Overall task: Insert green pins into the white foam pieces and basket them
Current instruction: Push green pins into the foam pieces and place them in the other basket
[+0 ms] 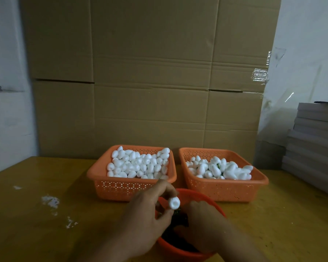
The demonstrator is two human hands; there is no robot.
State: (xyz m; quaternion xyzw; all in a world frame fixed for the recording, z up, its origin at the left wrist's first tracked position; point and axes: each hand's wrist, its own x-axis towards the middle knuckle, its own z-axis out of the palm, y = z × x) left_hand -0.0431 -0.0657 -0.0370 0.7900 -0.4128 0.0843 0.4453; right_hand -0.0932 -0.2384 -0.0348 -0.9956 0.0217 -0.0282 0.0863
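- Table (36,233): one yellow-brown top, with three patches of white crumbs (50,201) at its left.
- Left basket (121,188): one orange perforated rectangle, heaped with plain white foam pieces (138,165), too many to count.
- Left hand (146,210): one, fingers pinched on a single foam piece (174,202), held above the near bowl's rim.
- Bowl (182,251): one round orange bowl, nearest the camera, holding a dark mass of green pins (178,214); count cannot be told.
- Right hand (203,222): one, reaching into the bowl; fingers curled down, grip cannot be told.
- Right basket (225,188): one orange, about half full of foam pieces with green showing between them.
- Two baskets stand side by side, close but apart.
- Grey boards (314,144): one stack, far right.
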